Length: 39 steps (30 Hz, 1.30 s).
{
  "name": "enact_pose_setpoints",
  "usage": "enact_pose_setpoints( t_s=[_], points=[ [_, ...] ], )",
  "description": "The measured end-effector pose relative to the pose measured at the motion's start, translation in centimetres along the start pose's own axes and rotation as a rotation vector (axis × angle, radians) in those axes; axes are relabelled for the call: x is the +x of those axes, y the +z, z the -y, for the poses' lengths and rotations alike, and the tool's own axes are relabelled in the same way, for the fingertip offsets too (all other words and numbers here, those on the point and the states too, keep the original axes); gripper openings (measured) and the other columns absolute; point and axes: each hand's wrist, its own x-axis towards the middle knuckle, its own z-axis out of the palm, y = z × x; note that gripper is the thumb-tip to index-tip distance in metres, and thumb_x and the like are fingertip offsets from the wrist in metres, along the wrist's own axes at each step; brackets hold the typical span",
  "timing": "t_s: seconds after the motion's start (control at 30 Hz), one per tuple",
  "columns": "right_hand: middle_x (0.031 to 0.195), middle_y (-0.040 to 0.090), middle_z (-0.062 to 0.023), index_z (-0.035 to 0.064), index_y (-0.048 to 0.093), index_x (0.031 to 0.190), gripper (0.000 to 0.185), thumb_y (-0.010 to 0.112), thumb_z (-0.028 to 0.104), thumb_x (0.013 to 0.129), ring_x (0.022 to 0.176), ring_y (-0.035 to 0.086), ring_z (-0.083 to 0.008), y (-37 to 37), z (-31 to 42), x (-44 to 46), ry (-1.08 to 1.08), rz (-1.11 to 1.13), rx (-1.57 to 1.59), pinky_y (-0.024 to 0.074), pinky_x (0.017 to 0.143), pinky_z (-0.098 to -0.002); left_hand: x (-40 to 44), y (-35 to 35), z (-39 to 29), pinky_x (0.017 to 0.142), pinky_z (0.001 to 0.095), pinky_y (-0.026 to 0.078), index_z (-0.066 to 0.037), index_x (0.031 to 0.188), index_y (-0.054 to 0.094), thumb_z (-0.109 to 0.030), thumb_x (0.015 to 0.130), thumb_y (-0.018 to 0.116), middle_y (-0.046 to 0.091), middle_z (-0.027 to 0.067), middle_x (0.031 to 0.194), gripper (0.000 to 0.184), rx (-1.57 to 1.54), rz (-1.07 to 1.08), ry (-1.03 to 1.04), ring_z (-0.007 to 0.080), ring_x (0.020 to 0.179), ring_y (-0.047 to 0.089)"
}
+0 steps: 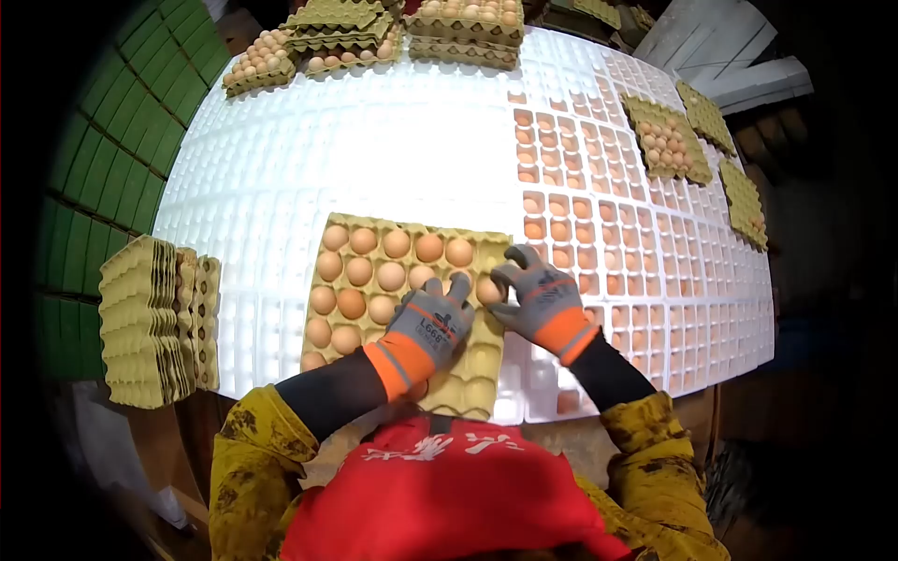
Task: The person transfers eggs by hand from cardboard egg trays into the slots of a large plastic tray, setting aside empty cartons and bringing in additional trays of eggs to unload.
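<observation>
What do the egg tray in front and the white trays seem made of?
The egg tray looks like molded paper pulp: matte, with soft rounded cups. The white trays may be foam or plastic: smooth, pale walls, but glare hides texture.

Brown eggs (397, 244), pale to deeper in shade, sit in rows in a dimpled yellowish egg tray (477, 361) lying on white compartmented trays (271, 224).

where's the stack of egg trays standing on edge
In the head view, the stack of egg trays is on the left, beside the near-left corner of the white surface, left of the egg-filled tray beneath the left hand.
</observation>
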Motion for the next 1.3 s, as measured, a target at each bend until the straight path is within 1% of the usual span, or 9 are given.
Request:
enact_pose_setpoints(
  t_s=[0.1, 0.17, 0.23, 0.63, 0.83, 0.93, 1.07, 1.23, 1.3],
  points=[
    [0.110, 0.067, -0.0097, 0.0116, 0.069, 0.112, 0.043, 0.081, 0.034, 0.077, 0.085, 0.070, -0.0231, 0.3, -3.0, 0.2, -0.231, -0.197, 0.356, 0.0576, 0.072, -0.0362, -1.6, -1.2, 1.7, 0.085, 0.0406, 0.057, -0.013, 0.112, 0.072, -0.029, 0.077, 0.081, 0.055, 0.0116, 0.126, 0.039, -0.306, -0.146, 0.057, 0.0344, 0.107, 0.062],
    [0.095, 0.068, -0.0057, 0.0085, 0.068, 0.116, 0.042, 0.081, 0.029, 0.083, 0.073, 0.066, -0.0134, -2.1, -3.7, 2.6, 0.305, 0.179, 1.083, 0.0546, 0.059, -0.0293, -3.1, -3.2, 7.0, 0.086, 0.0390, 0.056, -0.010, 0.112, 0.072, -0.026, 0.079, 0.080, 0.058, 0.0125, 0.123, 0.038, -0.872, -0.185, 0.056, 0.0330, 0.107, 0.063],
    [0.089, 0.068, -0.0022, 0.0069, 0.066, 0.120, 0.039, 0.078, 0.024, 0.087, 0.067, 0.062, -0.0087, -2.9, -5.3, 8.7, 0.266, 0.033, 1.155, 0.0514, 0.053, -0.0247, 0.0, -4.0, 14.1, 0.089, 0.0376, 0.054, -0.006, 0.113, 0.071, -0.025, 0.079, 0.079, 0.059, 0.0137, 0.120, 0.040, -0.906, -0.348, -0.037, 0.0307, 0.105, 0.064],
    [0.121, 0.063, -0.0118, 0.0143, 0.069, 0.116, 0.039, 0.074, 0.033, 0.082, 0.111, 0.063, -0.0291, 9.2, -8.1, 34.2, 0.162, -0.227, 0.256, 0.0504, 0.097, -0.0388, 25.7, 6.1, 29.0, 0.084, 0.0421, 0.055, -0.018, 0.125, 0.064, -0.045, 0.087, 0.071, 0.056, 0.0141, 0.119, 0.046, -0.167, -0.246, -0.287, 0.0309, 0.100, 0.066],
    [0.085, 0.068, -0.0028, 0.0110, 0.069, 0.124, 0.027, 0.064, 0.018, 0.098, 0.062, 0.062, -0.0120, 7.7, -11.7, 32.7, 0.386, -0.241, 1.203, 0.0519, 0.051, -0.0263, 22.9, 6.7, 30.4, 0.095, 0.0398, 0.051, -0.020, 0.142, 0.055, -0.025, 0.093, 0.065, 0.059, 0.0168, 0.130, 0.050, -0.325, -0.288, -0.184, 0.0319, 0.113, 0.064],
    [0.107, 0.069, -0.0052, 0.0113, 0.063, 0.130, 0.033, 0.064, 0.018, 0.097, 0.087, 0.067, -0.0164, 10.0, -15.6, 33.9, 0.124, -0.647, 0.956, 0.0564, 0.072, -0.0302, 24.0, 10.7, 34.1, 0.096, 0.0396, 0.050, -0.016, 0.139, 0.058, -0.034, 0.092, 0.067, 0.062, 0.0150, 0.125, 0.051, -0.830, -0.864, -0.255, 0.0307, 0.115, 0.061],
    [0.130, 0.062, -0.0104, 0.0174, 0.063, 0.134, 0.039, 0.065, 0.014, 0.095, 0.111, 0.061, -0.0191, 11.8, -17.0, 32.0, -0.220, -0.552, -0.249, 0.0490, 0.096, -0.0297, 23.4, 14.8, 35.9, 0.116, 0.0416, 0.034, -0.017, 0.135, 0.061, -0.020, 0.097, 0.058, 0.057, 0.0073, 0.141, 0.038, -0.249, -0.691, -0.179, 0.0295, 0.135, 0.049],
    [0.126, 0.065, -0.0083, 0.0066, 0.061, 0.134, 0.037, 0.064, 0.011, 0.097, 0.110, 0.061, -0.0154, 4.8, -12.1, 23.0, 0.027, -0.473, 1.063, 0.0500, 0.094, -0.0284, 17.7, 10.1, 33.5, 0.103, 0.0303, 0.047, -0.012, 0.135, 0.062, -0.014, 0.102, 0.056, 0.063, 0.0106, 0.135, 0.034, -0.984, -0.754, -0.128, 0.0193, 0.119, 0.061],
    [0.119, 0.069, -0.0071, 0.0014, 0.063, 0.129, 0.032, 0.062, 0.008, 0.098, 0.102, 0.064, -0.0129, 0.7, -8.5, 16.9, 0.055, -0.417, 0.916, 0.0512, 0.091, -0.0273, 11.6, 5.4, 29.9, 0.104, 0.0308, 0.046, -0.007, 0.131, 0.064, -0.013, 0.101, 0.057, 0.065, 0.0113, 0.130, 0.031, -1.230, -0.603, -0.125, 0.0191, 0.118, 0.061]
  ],
)
